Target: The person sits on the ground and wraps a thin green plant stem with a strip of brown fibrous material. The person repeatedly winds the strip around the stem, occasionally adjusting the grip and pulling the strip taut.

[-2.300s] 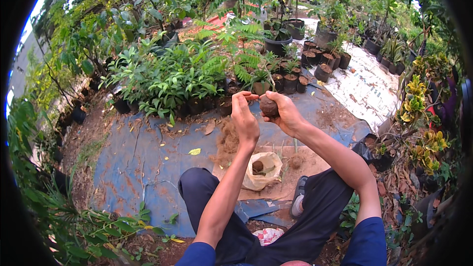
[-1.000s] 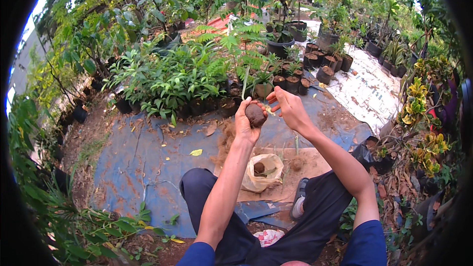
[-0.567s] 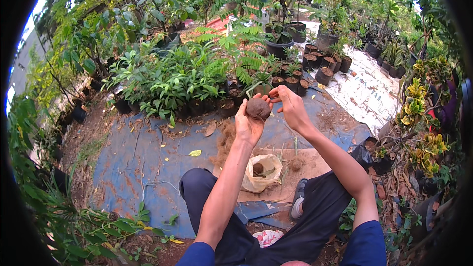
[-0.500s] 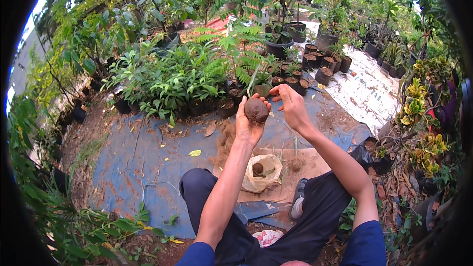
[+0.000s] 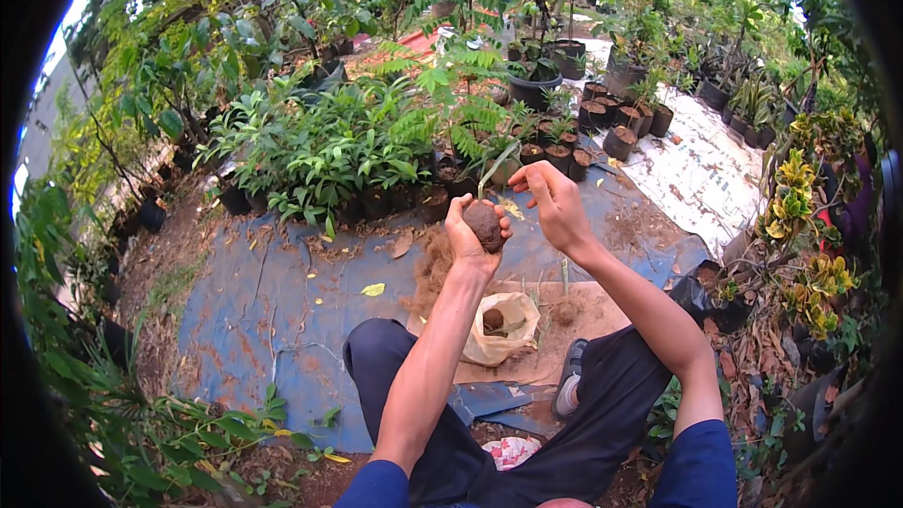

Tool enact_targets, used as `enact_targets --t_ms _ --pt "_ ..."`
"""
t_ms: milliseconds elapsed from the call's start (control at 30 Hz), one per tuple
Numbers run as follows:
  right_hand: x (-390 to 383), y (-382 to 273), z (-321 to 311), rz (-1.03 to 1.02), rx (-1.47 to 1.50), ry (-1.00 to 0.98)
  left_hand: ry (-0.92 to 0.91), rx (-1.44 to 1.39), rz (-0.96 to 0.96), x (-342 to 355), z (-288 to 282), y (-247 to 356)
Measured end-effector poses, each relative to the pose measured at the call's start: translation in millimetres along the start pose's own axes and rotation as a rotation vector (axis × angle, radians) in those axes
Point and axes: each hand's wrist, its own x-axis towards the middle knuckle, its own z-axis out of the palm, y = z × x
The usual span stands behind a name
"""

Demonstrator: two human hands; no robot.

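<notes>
My left hand (image 5: 476, 246) is wrapped round a dark brown soil ball (image 5: 484, 225), held up over the ground sheet. From the ball's top rises a green plant shoot (image 5: 493, 166), leaning right. My right hand (image 5: 559, 208) hovers just right of the ball, apart from it, its fingers curled and thumb and forefinger close together. Whatever they may pinch is too fine to make out. Below, between my knees, a pale open bag (image 5: 483, 355) has another soil ball (image 5: 493, 320) inside. A further soil ball with a shoot (image 5: 564, 312) sits right of the bag.
A blue ground sheet (image 5: 235, 320) with a brown sheet (image 5: 602, 322) lies before me. Loose brown fibre (image 5: 432, 273) is heaped left of the bag. Leafy potted seedlings (image 5: 348, 150) line the far edge; black pots (image 5: 619, 143) stand by a white sheet (image 5: 701, 155).
My left hand has tilted and turned the soil ball slightly, lowering it a little. The shoot leans further right. My right hand has shifted slightly, its fingers still curled.
</notes>
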Motion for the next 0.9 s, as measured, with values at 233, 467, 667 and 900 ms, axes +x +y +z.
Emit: enact_targets --t_ms 233,467,667,900 --pt "-0.4 -1.8 0.1 -0.063 0.003 0.018 -0.107 -0.082 -0.032 2.8 1.0 -0.4" --pt "2.9 -0.1 -2.6 -0.098 -0.015 0.066 -0.152 -0.254 -0.142 -3.2 9.0 -3.5" --pt "0.7 -1.9 -1.5 -0.118 -0.005 0.122 -0.028 -0.37 -0.203 3.3 -1.9 -1.6" --pt "-0.6 -4.9 -1.6 -0.116 -0.054 0.056 -0.054 -0.17 -0.098 9.5 -8.8 -5.6"
